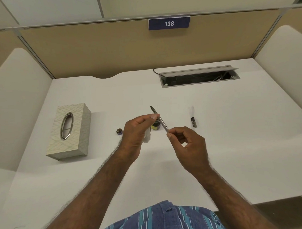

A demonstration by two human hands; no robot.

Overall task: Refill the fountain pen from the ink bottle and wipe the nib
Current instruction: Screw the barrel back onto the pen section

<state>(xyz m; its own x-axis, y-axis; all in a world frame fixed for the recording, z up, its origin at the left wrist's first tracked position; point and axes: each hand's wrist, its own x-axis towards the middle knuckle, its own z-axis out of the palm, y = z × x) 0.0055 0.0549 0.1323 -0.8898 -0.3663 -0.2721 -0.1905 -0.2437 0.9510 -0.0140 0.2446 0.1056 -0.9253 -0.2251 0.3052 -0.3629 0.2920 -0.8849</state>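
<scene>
My left hand [138, 130] pinches the pen [160, 121] near its nib end, a wad of tissue [147, 137] tucked in the palm, while my right hand [187, 140] pinches the pen's back end at frame centre, nib [151, 108] pointing to the upper left. I seem to be working the filler, though the blur leaves that unsure. The open bottle [155, 126] sits just behind the pen, its lid [119, 131] to the left; next I must wipe the nib with the tissue, then fetch the cap [193, 121] at right.
</scene>
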